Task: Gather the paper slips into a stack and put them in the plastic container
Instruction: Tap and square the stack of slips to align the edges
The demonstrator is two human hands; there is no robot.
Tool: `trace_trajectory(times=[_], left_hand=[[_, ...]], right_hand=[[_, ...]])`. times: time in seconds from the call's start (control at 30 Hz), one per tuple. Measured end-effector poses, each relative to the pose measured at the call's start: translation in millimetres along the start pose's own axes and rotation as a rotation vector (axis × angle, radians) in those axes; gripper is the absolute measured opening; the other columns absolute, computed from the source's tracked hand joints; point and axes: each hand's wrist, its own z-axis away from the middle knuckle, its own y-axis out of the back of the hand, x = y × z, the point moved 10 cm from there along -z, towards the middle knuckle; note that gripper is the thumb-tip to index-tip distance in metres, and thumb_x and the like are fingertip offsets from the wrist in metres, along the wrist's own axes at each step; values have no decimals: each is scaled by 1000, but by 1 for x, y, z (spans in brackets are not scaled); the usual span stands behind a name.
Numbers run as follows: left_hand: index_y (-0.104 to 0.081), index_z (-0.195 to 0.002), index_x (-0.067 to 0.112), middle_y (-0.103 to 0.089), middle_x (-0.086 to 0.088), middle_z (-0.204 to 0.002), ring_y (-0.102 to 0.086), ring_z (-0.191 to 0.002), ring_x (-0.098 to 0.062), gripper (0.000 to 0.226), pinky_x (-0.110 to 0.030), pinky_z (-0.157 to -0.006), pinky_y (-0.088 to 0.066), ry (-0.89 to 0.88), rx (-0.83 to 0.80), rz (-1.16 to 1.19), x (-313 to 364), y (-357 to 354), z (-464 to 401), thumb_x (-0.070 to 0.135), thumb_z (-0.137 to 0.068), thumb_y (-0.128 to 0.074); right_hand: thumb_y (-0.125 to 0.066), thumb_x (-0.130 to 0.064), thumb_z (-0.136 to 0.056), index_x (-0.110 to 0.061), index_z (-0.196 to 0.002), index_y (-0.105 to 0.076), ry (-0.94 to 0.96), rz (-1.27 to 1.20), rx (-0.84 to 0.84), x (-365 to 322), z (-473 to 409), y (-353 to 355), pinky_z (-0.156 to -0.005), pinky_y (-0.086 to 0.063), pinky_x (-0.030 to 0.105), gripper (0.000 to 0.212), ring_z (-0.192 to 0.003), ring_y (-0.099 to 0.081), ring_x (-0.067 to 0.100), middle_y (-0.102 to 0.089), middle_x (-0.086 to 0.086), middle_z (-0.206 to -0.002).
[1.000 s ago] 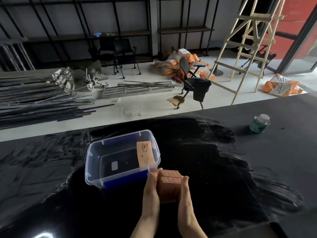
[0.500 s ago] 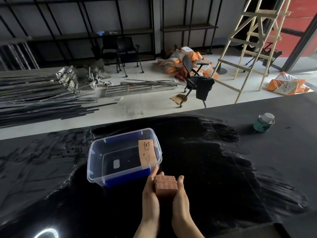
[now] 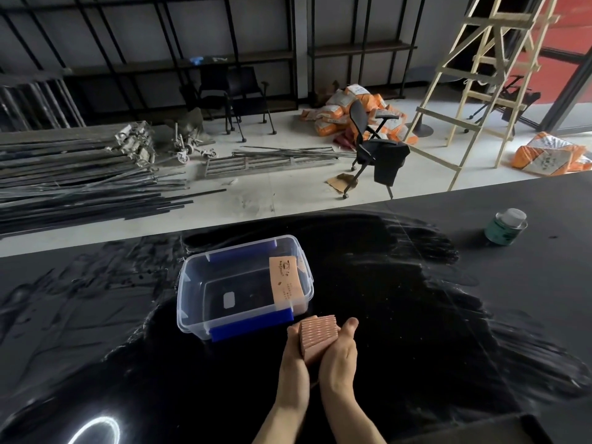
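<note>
One slip (image 3: pixel 286 281) in plastic container (image 3: pixel 192 283); both hands (image 3: pixel 339 350) clasped round paper stack (image 3: pixel 318 333).

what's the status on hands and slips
Both hands, left and right, clamp paper stack. Container open, one slip inside. Path clear.

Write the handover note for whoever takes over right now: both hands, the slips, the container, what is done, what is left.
Left hand and right hand: pressed on either side of the stack of paper slips, just above the black table.
Plastic container: open, just beyond the hands; one slip already leans inside against its right wall.
Done: slips gathered into a stack.
Left: put the stack in the container.
</note>
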Motion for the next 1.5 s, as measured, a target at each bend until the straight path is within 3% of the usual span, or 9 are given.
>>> trace_trajectory(times=[0.17,0.33,0.43,0.53,0.73,0.97,1.17,1.33,1.5], left_hand=[[-65,-127,36,-72,3,-124,-69,-112,-13,38,-38,-91,-60,-92,-179,-139,15,3,15,52,-97,-47],[-50,-133,43,-62,16,-130,-58,-123,-3,69,-32,-105,-51,-442,-121,-741,35,27,21,22,-74,-78],[-54,-123,45,-63,26,-122,-58,-112,12,53,-11,-97,-48,-585,3,-865,58,29,32,41,-78,-81],[-56,-127,39,-62,24,-121,-60,-109,9,51,-14,-96,-51,-647,53,-955,70,34,35,46,-82,-78],[-53,-132,39,-65,17,-126,-62,-114,-3,51,-33,-100,-54,-662,-32,-1234,83,48,33,46,-85,-71],[-53,-133,40,-64,17,-123,-58,-118,-11,53,-38,-99,-52,-658,-64,-1451,78,57,27,28,-85,-70],[-47,-133,41,-54,16,-128,-52,-120,-6,57,-33,-101,-53,-558,-86,-1183,47,76,15,29,-84,-73],[-51,-135,29,-61,11,-131,-59,-120,-1,51,-24,-99,-49,-365,134,-266,31,101,14,51,-90,-60],[-63,-108,16,-75,-5,-101,-70,-101,-21,25,-46,-91,-58,-310,356,-73,24,99,14,36,-103,-47]], right_hand=[[-18,-55,-108,-11,-71,-69,-69,-51,92,-10,0,9,-70,-56,39,77,-71,-70,27,-74,10,-70],[-23,-69,-101,-4,-107,-68,-305,-186,155,13,7,7,-102,-54,56,79,-96,-70,39,-73,21,-98],[-29,-66,-102,-6,-123,-64,-401,-270,188,18,16,0,-91,-57,49,73,-87,-68,35,-71,21,-97],[-34,-60,-105,-3,-122,-65,-399,-310,156,14,16,-7,-75,-54,41,68,-77,-66,30,-70,18,-87],[-27,-61,-106,-16,-112,-75,29,-58,14,-11,2,3,-98,-56,46,66,-101,-74,28,-79,11,-103],[-59,-27,-104,-15,-100,-71,451,376,-193,-16,13,-27,-70,-59,33,18,-81,-71,13,-74,2,-87],[-55,-19,-106,-8,-94,-58,465,436,-150,-1,6,-29,-55,-54,21,16,-64,-62,0,-66,1,-78],[-52,-19,-107,-8,-93,-54,494,459,-156,2,6,-30,-53,-55,23,18,-62,-61,3,-64,1,-77],[-52,-26,-107,-8,-94,-55,389,380,-151,8,2,-27,-58,-53,22,22,-68,-61,4,-63,2,-81]])
